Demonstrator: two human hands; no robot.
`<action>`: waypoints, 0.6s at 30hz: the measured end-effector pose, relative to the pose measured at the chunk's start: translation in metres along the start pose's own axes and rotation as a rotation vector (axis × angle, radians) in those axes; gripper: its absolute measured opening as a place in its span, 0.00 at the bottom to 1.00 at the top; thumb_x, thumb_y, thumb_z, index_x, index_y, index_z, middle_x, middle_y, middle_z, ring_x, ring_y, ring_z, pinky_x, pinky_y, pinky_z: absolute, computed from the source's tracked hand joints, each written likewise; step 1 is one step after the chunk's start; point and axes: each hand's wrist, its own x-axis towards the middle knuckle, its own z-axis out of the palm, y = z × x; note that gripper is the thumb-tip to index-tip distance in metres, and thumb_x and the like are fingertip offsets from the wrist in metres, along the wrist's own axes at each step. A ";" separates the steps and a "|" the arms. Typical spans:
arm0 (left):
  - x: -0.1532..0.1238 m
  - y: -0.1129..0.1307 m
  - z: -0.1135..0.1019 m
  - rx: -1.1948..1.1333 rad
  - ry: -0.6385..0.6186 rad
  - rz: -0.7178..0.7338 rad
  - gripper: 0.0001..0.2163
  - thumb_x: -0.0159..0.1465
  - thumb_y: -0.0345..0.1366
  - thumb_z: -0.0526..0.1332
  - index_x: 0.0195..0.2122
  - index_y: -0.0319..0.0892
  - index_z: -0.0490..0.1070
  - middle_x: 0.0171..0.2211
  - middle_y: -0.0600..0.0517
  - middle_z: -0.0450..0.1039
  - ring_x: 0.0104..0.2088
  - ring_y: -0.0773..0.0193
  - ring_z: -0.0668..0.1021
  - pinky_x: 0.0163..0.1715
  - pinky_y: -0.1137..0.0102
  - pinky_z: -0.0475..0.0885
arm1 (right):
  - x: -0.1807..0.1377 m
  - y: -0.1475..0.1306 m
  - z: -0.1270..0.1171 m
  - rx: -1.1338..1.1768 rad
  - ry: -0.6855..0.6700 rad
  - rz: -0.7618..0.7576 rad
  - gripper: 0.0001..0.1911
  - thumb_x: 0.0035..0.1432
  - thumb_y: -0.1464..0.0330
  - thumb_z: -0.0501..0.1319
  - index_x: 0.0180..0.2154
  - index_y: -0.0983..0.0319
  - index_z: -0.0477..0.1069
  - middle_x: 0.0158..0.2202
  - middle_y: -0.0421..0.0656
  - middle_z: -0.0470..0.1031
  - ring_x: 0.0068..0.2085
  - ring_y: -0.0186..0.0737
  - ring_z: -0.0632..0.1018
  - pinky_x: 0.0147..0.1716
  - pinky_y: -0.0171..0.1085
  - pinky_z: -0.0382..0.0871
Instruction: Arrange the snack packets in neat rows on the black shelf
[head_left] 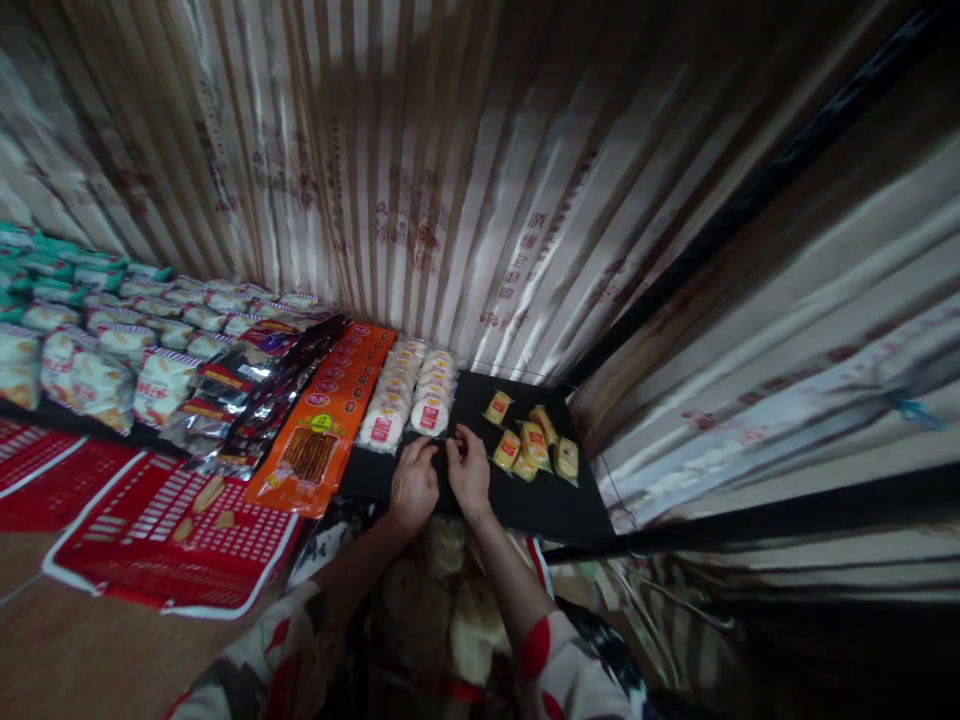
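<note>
My left hand and my right hand rest close together on a black shelf, fingertips at the near end of two rows of round white snack packets with red labels. The fingers look pinched around the edge of the nearest packet, but the dim light hides the grip. Just right of my right hand lie several small yellow packets with red labels, loose on the shelf. Orange packs showing brown sticks lie left of my left hand.
Silvery dark packets, white and red bags and green-topped bags fill the shelf leftwards. Red perforated baskets sit lower left. Striped corrugated sheeting backs the shelf. Pale bags sit below my arms.
</note>
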 end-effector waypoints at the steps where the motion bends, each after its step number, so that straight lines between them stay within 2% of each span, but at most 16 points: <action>1: -0.008 0.002 -0.002 -0.028 0.002 0.035 0.19 0.55 0.22 0.47 0.44 0.38 0.70 0.47 0.45 0.69 0.49 0.60 0.69 0.52 0.64 0.65 | -0.012 0.001 -0.007 0.012 -0.003 -0.025 0.19 0.57 0.62 0.51 0.45 0.65 0.68 0.41 0.50 0.72 0.38 0.39 0.74 0.35 0.36 0.69; 5: -0.058 0.009 -0.003 -0.162 -0.084 0.148 0.14 0.59 0.27 0.46 0.35 0.41 0.70 0.36 0.48 0.71 0.40 0.63 0.73 0.44 0.68 0.69 | -0.070 0.015 -0.034 0.017 -0.064 -0.116 0.15 0.59 0.64 0.49 0.38 0.63 0.71 0.37 0.48 0.74 0.39 0.39 0.75 0.38 0.36 0.69; 8: -0.095 0.010 0.005 -0.147 -0.164 0.010 0.14 0.62 0.29 0.45 0.34 0.41 0.71 0.36 0.47 0.72 0.40 0.63 0.73 0.44 0.68 0.69 | -0.111 0.033 -0.045 -0.075 -0.144 -0.135 0.14 0.59 0.66 0.49 0.36 0.62 0.72 0.35 0.47 0.75 0.38 0.40 0.75 0.41 0.38 0.69; 10: -0.110 0.008 0.013 -0.053 -0.196 -0.137 0.15 0.59 0.27 0.47 0.40 0.39 0.71 0.44 0.44 0.71 0.48 0.59 0.71 0.50 0.64 0.65 | -0.131 0.044 -0.045 -0.150 -0.188 -0.136 0.15 0.59 0.68 0.48 0.39 0.62 0.72 0.39 0.48 0.76 0.42 0.42 0.75 0.44 0.41 0.68; 13: -0.118 0.001 0.024 0.015 -0.273 -0.273 0.21 0.56 0.25 0.49 0.49 0.35 0.69 0.55 0.42 0.64 0.58 0.54 0.62 0.58 0.61 0.56 | -0.145 0.056 -0.037 -0.238 -0.222 -0.152 0.19 0.58 0.71 0.47 0.46 0.64 0.71 0.47 0.50 0.73 0.50 0.44 0.71 0.51 0.45 0.64; 15: -0.117 -0.004 0.031 -0.014 -0.316 -0.302 0.22 0.55 0.25 0.50 0.51 0.36 0.68 0.57 0.44 0.63 0.60 0.56 0.60 0.60 0.63 0.52 | -0.147 0.060 -0.029 -0.278 -0.263 -0.154 0.21 0.56 0.72 0.47 0.47 0.64 0.70 0.49 0.51 0.72 0.53 0.44 0.70 0.52 0.46 0.63; 18: -0.112 -0.010 0.037 -0.045 -0.316 -0.369 0.23 0.54 0.24 0.51 0.52 0.37 0.68 0.58 0.47 0.62 0.61 0.57 0.59 0.61 0.66 0.51 | -0.147 0.063 -0.018 -0.329 -0.343 -0.132 0.23 0.53 0.75 0.47 0.49 0.68 0.69 0.50 0.52 0.71 0.52 0.46 0.71 0.52 0.44 0.64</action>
